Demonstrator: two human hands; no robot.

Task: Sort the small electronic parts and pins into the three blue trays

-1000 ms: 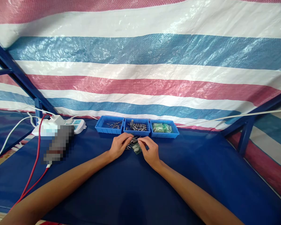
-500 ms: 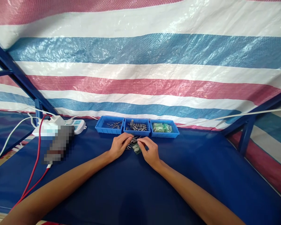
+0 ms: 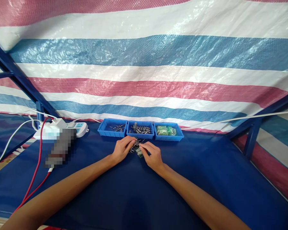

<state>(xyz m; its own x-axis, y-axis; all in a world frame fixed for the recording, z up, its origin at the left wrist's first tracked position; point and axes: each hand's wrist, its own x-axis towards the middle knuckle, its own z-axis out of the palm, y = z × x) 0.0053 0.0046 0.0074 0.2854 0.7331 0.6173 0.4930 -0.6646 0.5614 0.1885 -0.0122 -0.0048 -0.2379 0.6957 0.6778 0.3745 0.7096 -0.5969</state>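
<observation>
1. The left hand (image 3: 122, 149) has thumb and fingertips drawn close in a pinch at the pile's left edge; I cannot tell whether a piece sits between them.
2. The right hand (image 3: 153, 155) is curled likewise, thumb near forefinger, its tips over the pile's right side; what it grips, if anything, is too small to make out.
3. Between the hands, on the table, lies the pile of small parts (image 3: 132, 151): thin, dark, metallic-looking rods, jumbled and partly covered by the fingers. A greenish, see-through packet (image 3: 139, 153) of pale pieces lies at its near side, partly hidden by the right hand.
4. Just beyond stand three ribbed blue trays, seemingly plastic. The left tray (image 3: 110, 132) holds slender crossed pins; the middle tray (image 3: 139, 136) short grey cylinders, one upright; the right tray (image 3: 169, 138) glossy green packets, their contents blurred.
5. The table (image 3: 194, 163) has a smooth, dark blue surface.
6. Leftward, a white power strip (image 3: 82, 129) is partly covered by a pixelated object (image 3: 61, 147) beside a red cable (image 3: 39, 156).
7. Behind hangs a woven, shiny, creased striped sheet (image 3: 144, 51), cut off at the top.
8. Both forearms run out of frame.
</observation>
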